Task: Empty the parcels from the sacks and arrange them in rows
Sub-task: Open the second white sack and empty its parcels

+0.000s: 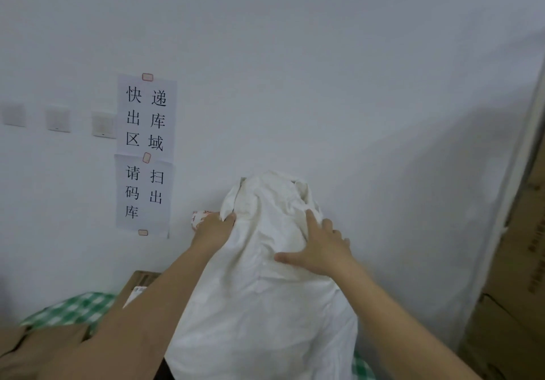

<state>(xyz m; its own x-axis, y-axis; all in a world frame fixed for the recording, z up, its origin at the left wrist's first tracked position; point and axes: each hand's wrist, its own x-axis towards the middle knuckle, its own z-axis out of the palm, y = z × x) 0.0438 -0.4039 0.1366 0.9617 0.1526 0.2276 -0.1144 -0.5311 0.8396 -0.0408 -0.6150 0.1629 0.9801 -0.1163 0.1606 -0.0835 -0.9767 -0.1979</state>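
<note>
boxes (44, 347) on checked desk (70, 309), lower left | signs (146, 155) on wall | left hand (213, 227) grips sack (265, 306) top edge | sack upright, centre | right hand (321, 249) flat, fingers spread on sack | cartons (513, 291) far right

Both bare forearms reach forward and up from the bottom of the view. The left hand (213, 227) is up at the top left side of the crumpled white woven sack (265, 306), fingers curled into its fabric edge. The right hand (320, 247) lies flat on the sack's front, fingers spread, thumb pointing left.
</note>
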